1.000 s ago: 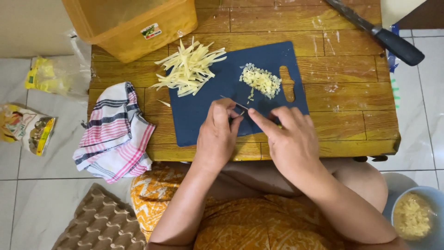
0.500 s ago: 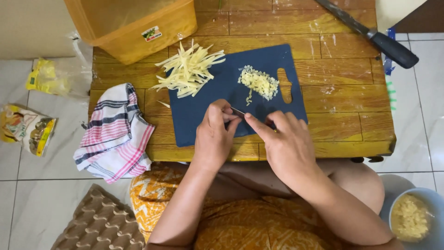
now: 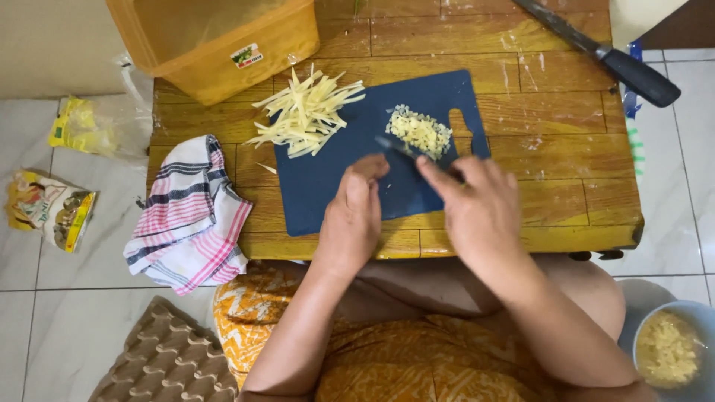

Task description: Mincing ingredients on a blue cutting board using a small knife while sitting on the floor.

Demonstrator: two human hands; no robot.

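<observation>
Over the dark blue cutting board (image 3: 328, 186) on the wooden counter (image 3: 566, 126), the right hand (image 3: 477, 205) closes its grip on a small knife (image 3: 395, 146), whose blade juts from the forefinger toward the pile of minced pale bits (image 3: 421, 132) just beyond its tip. The left hand (image 3: 354, 216) rests fingers-down on the board beside the blade; its grip is curled, and whether it pins anything cannot be told. Pale yellow strips (image 3: 309, 112) lie at the board's far left corner. A striped cloth (image 3: 190, 216) hangs off the counter's left edge, and a large black-handled knife (image 3: 611, 56) lies at the far right
</observation>
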